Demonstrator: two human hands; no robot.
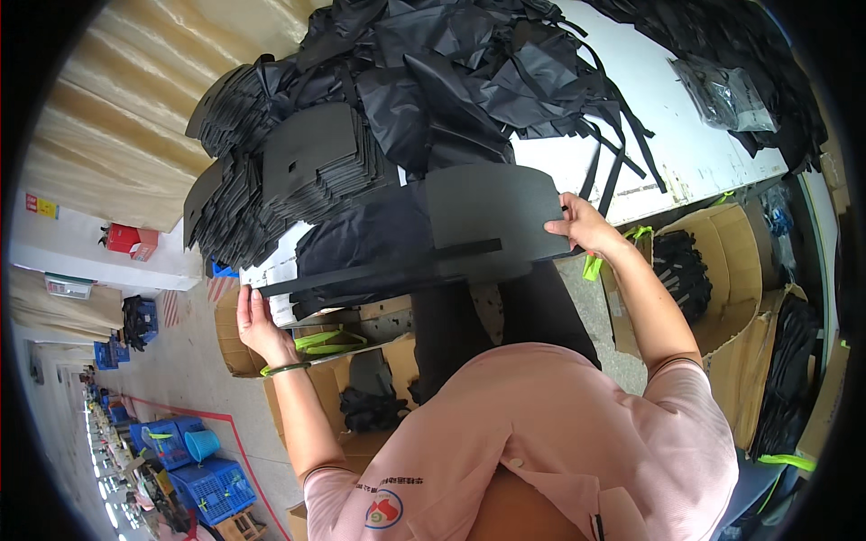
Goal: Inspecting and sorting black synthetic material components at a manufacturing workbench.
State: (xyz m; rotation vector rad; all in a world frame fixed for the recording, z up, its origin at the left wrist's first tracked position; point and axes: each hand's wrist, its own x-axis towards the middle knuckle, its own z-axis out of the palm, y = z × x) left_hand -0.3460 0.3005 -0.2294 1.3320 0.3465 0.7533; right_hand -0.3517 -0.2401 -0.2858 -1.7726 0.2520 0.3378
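My right hand [588, 230] grips the right edge of a flat dark panel [496, 198], its thumb on top and fingers at the edge. The panel has one rounded end and lies against black fabric [361, 233] at the near edge of the white table [690, 167]. My left hand [262, 332] pinches the left end of a long black strap [379, 269]. That strap runs across the fabric and overlaps the panel's lower part. Stacks of similar dark panels [311, 149] stand just beyond, to the left.
A heap of black fabric pieces with loose straps [442, 86] covers the back of the table. A clear plastic bag [722, 95] lies at the far right. Open cardboard boxes [729, 270] with black parts stand below the table edge. Blue crates [212, 491] sit on the floor at left.
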